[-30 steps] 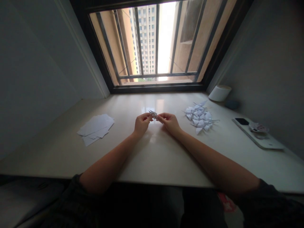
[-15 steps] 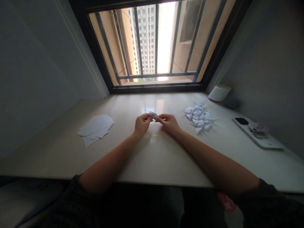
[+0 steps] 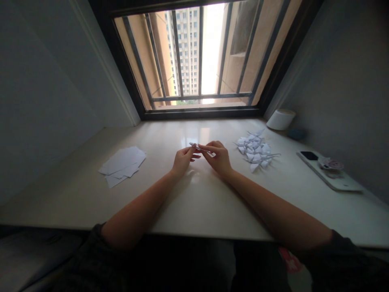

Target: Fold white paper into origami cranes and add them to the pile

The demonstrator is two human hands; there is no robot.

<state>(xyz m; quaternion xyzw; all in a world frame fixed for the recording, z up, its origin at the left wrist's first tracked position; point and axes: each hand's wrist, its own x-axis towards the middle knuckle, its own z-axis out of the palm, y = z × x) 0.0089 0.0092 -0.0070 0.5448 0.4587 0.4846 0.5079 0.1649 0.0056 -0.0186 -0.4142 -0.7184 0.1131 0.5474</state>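
Between my two hands, above the middle of the white table [image 3: 194, 202], is a small folded piece of white paper [image 3: 192, 144] with pointed ends. My left hand [image 3: 182, 159] pinches it from the left, thumb on top. From the right, my right hand [image 3: 217, 156] grips its other side between thumb and fingers. Much of the paper is hidden behind my fingers. To the right lies a heap of folded white paper cranes [image 3: 254, 149]. On the left is a loose stack of flat white paper sheets [image 3: 123, 163].
At the right edge lies a white tablet-like slab [image 3: 343, 183] with a dark patch and a small pinkish object [image 3: 332, 163] on it. A white cylinder [image 3: 281, 119] stands in the back right corner near a dark bluish object [image 3: 297, 133]. A barred window [image 3: 200, 114] is behind the table.
My right hand has shifted its fingers up over the paper, and my left fingers now extend beneath it. The folded paper looks flatter, its points less raised. The stack and heap are unchanged.
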